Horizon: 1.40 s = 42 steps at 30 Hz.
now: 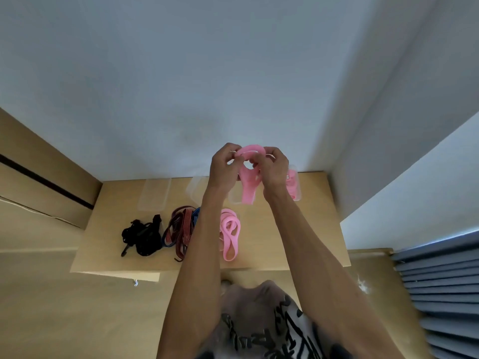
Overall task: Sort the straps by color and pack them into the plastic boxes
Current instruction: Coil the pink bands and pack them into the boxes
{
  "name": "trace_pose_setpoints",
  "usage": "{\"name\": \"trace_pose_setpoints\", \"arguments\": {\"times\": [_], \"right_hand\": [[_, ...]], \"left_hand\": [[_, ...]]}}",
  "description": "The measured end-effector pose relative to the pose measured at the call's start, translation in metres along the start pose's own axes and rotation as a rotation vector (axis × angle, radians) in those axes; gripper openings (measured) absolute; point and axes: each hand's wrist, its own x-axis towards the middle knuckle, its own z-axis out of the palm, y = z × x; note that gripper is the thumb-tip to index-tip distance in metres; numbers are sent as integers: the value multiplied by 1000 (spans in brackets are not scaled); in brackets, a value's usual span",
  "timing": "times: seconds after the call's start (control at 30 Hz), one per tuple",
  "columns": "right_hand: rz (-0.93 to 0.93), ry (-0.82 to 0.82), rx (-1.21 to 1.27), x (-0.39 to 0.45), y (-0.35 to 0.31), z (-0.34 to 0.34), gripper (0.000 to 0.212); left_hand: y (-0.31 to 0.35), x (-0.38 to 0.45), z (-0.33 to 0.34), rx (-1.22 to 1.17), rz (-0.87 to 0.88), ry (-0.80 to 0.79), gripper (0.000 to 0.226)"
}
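Left hand [225, 165] and right hand [272, 168] both pinching a looped pink strap [248, 187], raised above the table [298, 229]. On the table: pink strap pile [230, 233], striped straps [181, 226], black straps [142, 235], clear boxes [154, 194] behind.

Left hand [225, 165] and right hand [272, 168] raised together, fingers curled in a pinching grip

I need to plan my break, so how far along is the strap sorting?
Early. One plastic box at the right already holds pink straps. Both hands, left hand and right hand, are folding another pink strap. Still loose on the table: pink loops, red striped straps, black straps. An empty box waits.
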Motion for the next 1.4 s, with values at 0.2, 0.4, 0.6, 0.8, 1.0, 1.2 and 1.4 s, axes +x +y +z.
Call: {"name": "trace_pose_setpoints", "arguments": {"times": [0.2,0.4,0.6,0.8,1.0,1.2,1.4], "right_hand": [[-172,-45,-154,-9,7,-8,11],[-249,-142,-214,-15,4,1,13],[-260,-284,-214,-14,11,13,14],[-262,-283,-298,-15,16,27,8],[-257,-283,-464,-21,24,37,12],[-349,-219,-623,-25,41,46,21],[-220,-280,-629,-29,56,44,31]], "left_hand": [[1,-11,-8,-101,-181,-93,19],[1,-2,-29,-202,-368,55,26],[-3,1,-55,-21,-489,-175,19],[-1,17,-66,30,-419,-10,16],[-5,19,-72,171,-169,76,16],[-8,19,-77,205,57,166,19],[-4,28,-84,22,44,215,18]]}}
